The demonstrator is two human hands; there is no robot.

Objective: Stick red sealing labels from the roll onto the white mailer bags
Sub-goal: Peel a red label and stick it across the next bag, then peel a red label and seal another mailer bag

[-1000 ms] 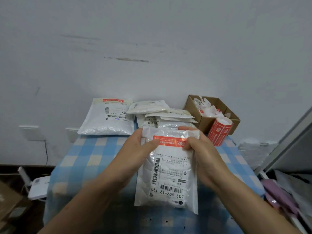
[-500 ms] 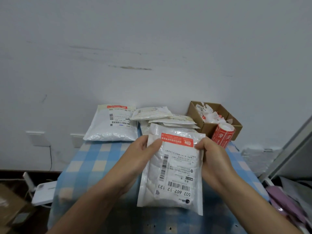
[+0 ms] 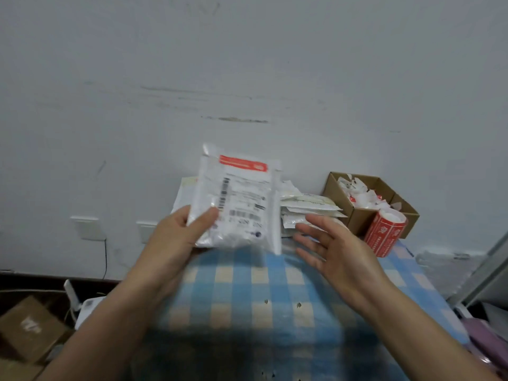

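My left hand (image 3: 181, 232) grips a white mailer bag (image 3: 242, 204) by its lower left corner and holds it upright above the far part of the table. A red sealing label (image 3: 243, 163) runs across the bag's top edge. My right hand (image 3: 330, 243) hovers just right of the bag with straight, spread fingers and touches nothing. The red label roll (image 3: 384, 233) stands at the table's right side. A stack of white mailer bags (image 3: 308, 207) lies behind, between the held bag and the roll. Another mailer (image 3: 185, 192) is mostly hidden behind the held bag.
A blue checked cloth covers the table (image 3: 261, 292). An open cardboard box (image 3: 360, 215) of peeled label scraps sits against the wall at the back right. Cardboard boxes (image 3: 30, 325) and a white device lie on the floor at left. A grey cabinet edge (image 3: 489, 265) stands at right.
The labelled bag has gone up and away from me, toward the back left. My right hand has let go of it and opened; only my left hand holds it now.
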